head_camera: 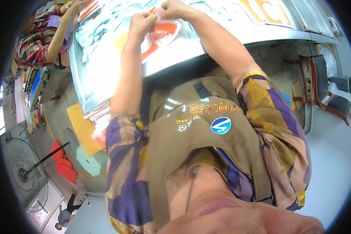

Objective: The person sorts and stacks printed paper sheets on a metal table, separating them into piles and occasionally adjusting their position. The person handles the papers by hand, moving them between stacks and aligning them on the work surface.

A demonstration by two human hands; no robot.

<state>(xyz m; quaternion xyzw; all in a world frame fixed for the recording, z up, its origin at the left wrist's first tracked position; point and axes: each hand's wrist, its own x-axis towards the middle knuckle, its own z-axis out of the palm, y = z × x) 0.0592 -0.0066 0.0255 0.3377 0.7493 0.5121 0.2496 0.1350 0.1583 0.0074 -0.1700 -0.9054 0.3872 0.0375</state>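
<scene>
Over the bright white tabletop, my left hand pinches a thin white sheet printed in orange and red. My right hand grips the same sheet at its far edge, close to the left fingers. Fingertips of both hands are partly hidden by the hands themselves. Around and beyond the sheet lie many pale blue strips, like paper scraps. A yellow patch shows beside my left wrist, washed out by glare.
Printed sheets lie at the table's right; stacked papers at its far left. More stacked papers stand near my left elbow. A chair is at right, a green stool and fan at left. A co-worker's arm reaches in.
</scene>
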